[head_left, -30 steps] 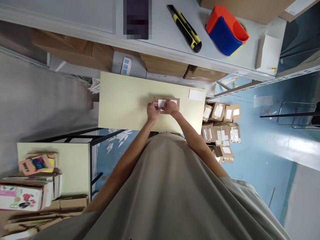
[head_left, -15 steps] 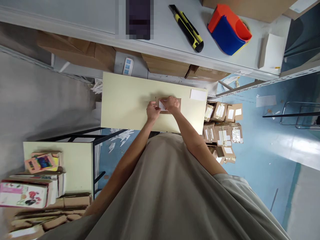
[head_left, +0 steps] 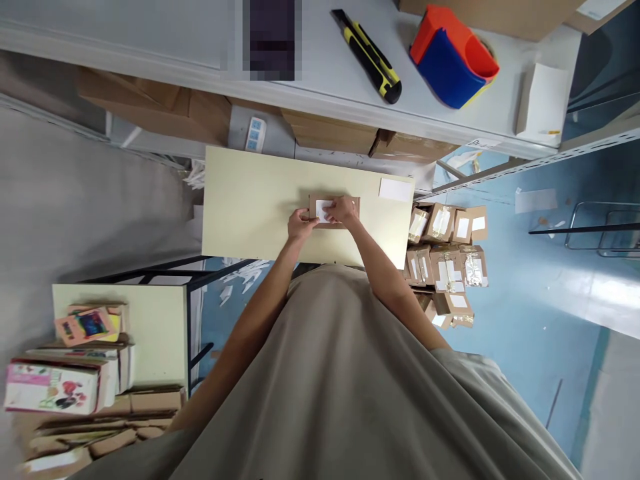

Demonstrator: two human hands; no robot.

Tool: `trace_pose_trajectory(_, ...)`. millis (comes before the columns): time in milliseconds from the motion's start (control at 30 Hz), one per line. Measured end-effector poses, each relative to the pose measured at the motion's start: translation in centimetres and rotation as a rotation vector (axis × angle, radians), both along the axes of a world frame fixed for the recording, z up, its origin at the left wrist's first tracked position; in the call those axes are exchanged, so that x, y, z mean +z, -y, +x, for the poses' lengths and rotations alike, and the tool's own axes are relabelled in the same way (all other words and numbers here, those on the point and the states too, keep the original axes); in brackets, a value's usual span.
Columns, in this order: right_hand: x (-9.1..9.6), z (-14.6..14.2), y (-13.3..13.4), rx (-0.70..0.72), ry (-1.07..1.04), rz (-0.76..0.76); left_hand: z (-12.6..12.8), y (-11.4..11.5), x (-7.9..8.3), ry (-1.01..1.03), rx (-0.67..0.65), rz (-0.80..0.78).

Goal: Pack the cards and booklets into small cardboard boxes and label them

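While the left hand [head_left: 301, 225] clamps the cardboard box [head_left: 313, 204] | right hand [head_left: 342, 210] touches its white label [head_left: 321, 211] | right grip: cannot tell

No text legible: shelf-edge tag [head_left: 483, 143], characters too small; fruit-printed carton [head_left: 55, 388], lettering blurred; white label [head_left: 321, 205] on cardboard box [head_left: 313, 203], unreadable.

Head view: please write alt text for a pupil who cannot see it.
A person's left hand touches the left end of a brown rectangular cardboard box while the right hand rests on its white paper label. The box lies on a pale yellow rectangular table; beyond it, a grey shelf holds a yellow-and-black utility knife.
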State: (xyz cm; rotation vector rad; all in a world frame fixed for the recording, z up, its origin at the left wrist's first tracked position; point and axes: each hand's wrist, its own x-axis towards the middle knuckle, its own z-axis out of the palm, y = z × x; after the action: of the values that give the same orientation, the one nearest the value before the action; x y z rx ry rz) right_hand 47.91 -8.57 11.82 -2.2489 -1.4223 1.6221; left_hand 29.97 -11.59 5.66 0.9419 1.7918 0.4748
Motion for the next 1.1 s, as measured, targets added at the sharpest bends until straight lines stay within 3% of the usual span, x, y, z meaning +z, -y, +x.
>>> trace_pose_trajectory(167,-0.2,0.0,2.3,0.033,0.262,0.102,0.0,0.8,0.2,-0.013,0.031,-0.016)
trace_pose_trajectory(333,0.0,3.9,6.5,-0.103,0.333,0.133,-0.5,2.1,0.1,-0.04,0.027,-0.03)
trace_pose_trajectory(433,-0.4,6.0,9.7,-0.213,0.212,0.179,-0.4,2.8,0.3,-0.105,0.049,-0.028)
trace_pose_trajectory(600,-1.5,6.4,13.8,-0.302,-0.148,0.19,0.4,4.6,1.3,-0.058,0.048,0.001)
trace_pose_trajectory(700,-0.8,7.5,15.8,-0.384,-0.244,0.23,0.9,6.3,2.8,-0.033,0.05,0.042)
trace_pose_trajectory(900,1.1,12.7,20.1,-0.466,-0.305,0.353,3.5,9.7,5.9,0.02,-0.048,0.155)
trace_pose_trajectory(1100,0.4,15.6,23.3,-0.502,-0.285,0.264,6.6,12.9,5.0,-0.047,-0.17,0.015)
